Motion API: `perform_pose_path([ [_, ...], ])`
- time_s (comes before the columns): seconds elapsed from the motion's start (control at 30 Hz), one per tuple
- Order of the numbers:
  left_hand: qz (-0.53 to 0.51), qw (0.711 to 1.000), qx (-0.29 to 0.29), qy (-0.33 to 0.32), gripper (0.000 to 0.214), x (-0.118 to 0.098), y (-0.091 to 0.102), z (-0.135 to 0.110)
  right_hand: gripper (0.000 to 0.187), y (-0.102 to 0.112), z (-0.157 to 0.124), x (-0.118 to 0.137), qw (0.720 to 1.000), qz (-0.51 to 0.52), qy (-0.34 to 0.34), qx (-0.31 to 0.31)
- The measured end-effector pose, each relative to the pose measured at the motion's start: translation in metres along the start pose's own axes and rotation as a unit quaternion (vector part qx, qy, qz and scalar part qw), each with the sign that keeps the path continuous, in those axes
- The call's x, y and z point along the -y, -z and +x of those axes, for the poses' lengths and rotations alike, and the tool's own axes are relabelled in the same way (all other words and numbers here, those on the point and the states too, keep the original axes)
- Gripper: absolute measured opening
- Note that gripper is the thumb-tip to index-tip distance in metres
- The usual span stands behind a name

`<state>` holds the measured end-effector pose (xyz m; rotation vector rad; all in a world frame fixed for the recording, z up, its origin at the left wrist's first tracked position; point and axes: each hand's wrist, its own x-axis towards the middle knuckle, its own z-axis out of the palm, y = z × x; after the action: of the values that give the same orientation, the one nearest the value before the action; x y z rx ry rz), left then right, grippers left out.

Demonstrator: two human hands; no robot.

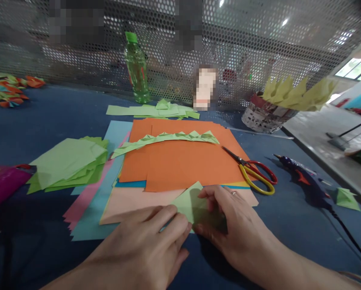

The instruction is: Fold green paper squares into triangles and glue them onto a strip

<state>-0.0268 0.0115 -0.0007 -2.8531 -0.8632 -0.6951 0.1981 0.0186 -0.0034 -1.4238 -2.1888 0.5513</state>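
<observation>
With left hand (148, 237) and right hand (236, 219) both holding the pale-green paper (188, 204), I judged it light, crease-prone, best pinched at edges.

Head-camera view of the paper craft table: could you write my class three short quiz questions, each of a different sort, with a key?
1. Multiple choice: which thing do the left hand and the right hand both touch?
A) the bottle
B) the pale green sheet
C) the glue gun

2. True or false: the green strip with a pointed edge lies across the orange paper.

3. Fill in: one handle loop of the scissors is red; the other is ____.

Key: 1. B; 2. True; 3. yellow.
</observation>
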Motion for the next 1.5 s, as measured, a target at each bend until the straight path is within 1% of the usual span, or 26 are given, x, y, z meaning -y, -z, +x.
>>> perform_pose_path([
  [0.07,-0.004,1.0,-0.018,-0.009,0.037,0.001,-0.002,0.001,0.049,0.002,0.0,0.0,1.0,0.006,-0.009,0.011],
  [0.13,-0.002,1.0,-0.025,0.005,0.036,0.001,-0.003,0.002,0.047,0.005,0.001,0.0,0.999,0.013,-0.018,0.028],
  [0.2,-0.005,0.999,-0.018,0.029,0.033,-0.001,-0.002,0.003,0.044,0.01,0.001,0.001,0.998,0.022,-0.025,0.049],
  [0.3,-0.016,0.999,-0.02,0.033,0.029,-0.004,0.0,0.003,0.041,0.017,0.003,0.003,0.997,0.03,-0.03,0.072],
  [0.43,-0.027,0.999,-0.022,0.032,0.032,-0.006,0.003,0.002,0.038,0.022,0.005,0.004,0.995,0.039,-0.024,0.09],
  [0.53,-0.02,0.999,-0.035,0.028,0.032,-0.009,0.006,0.002,0.039,0.023,0.005,0.004,0.995,0.044,-0.02,0.089],
  [0.6,-0.012,0.999,-0.027,0.012,0.029,-0.011,0.007,0.003,0.039,0.024,0.006,0.003,0.995,0.043,-0.016,0.09],
  [0.67,-0.013,1.0,0.001,0.007,0.027,-0.012,0.006,0.006,0.039,0.025,0.006,0.003,0.995,0.041,-0.011,0.093],
  [0.83,-0.028,0.999,0.03,0.015,0.035,-0.012,-0.002,0.006,0.043,0.027,0.007,0.001,0.995,0.043,-0.008,0.095],
  [0.9,-0.021,1.0,0.013,0.017,0.04,-0.013,-0.002,0.004,0.045,0.026,0.007,0.001,0.994,0.045,-0.009,0.097],
  [1.0,-0.007,1.0,-0.012,0.026,0.039,-0.012,0.0,0.004,0.044,0.025,0.008,0.003,0.994,0.045,-0.009,0.099],
  [1.07,-0.011,0.999,-0.014,0.026,0.038,-0.011,0.002,0.005,0.043,0.026,0.008,0.002,0.993,0.048,-0.004,0.104],
  [1.13,-0.023,0.999,-0.008,0.025,0.04,-0.009,0.004,0.007,0.045,0.031,0.008,-0.002,0.992,0.058,0.011,0.114],
  [1.23,-0.033,0.999,0.001,0.031,0.044,-0.007,0.007,0.009,0.059,0.044,0.01,-0.014,0.98,0.098,0.038,0.171],
  [1.3,-0.028,0.999,-0.021,0.021,0.042,-0.008,0.008,0.008,0.062,0.053,0.014,-0.022,0.969,0.129,0.052,0.204],
  [1.37,-0.02,0.998,-0.052,0.009,0.039,-0.008,0.009,0.007,0.063,0.059,0.017,-0.028,0.967,0.138,0.072,0.2],
  [1.4,-0.018,0.999,-0.051,0.007,0.036,-0.007,0.009,0.008,0.065,0.061,0.018,-0.029,0.968,0.139,0.084,0.193],
  [1.43,-0.017,0.997,-0.07,0.003,0.036,-0.007,0.008,0.008,0.067,0.062,0.019,-0.03,0.967,0.138,0.095,0.19],
  [1.5,-0.017,0.997,-0.075,0.009,0.035,-0.006,0.008,0.011,0.071,0.062,0.018,-0.029,0.965,0.131,0.112,0.196],
])
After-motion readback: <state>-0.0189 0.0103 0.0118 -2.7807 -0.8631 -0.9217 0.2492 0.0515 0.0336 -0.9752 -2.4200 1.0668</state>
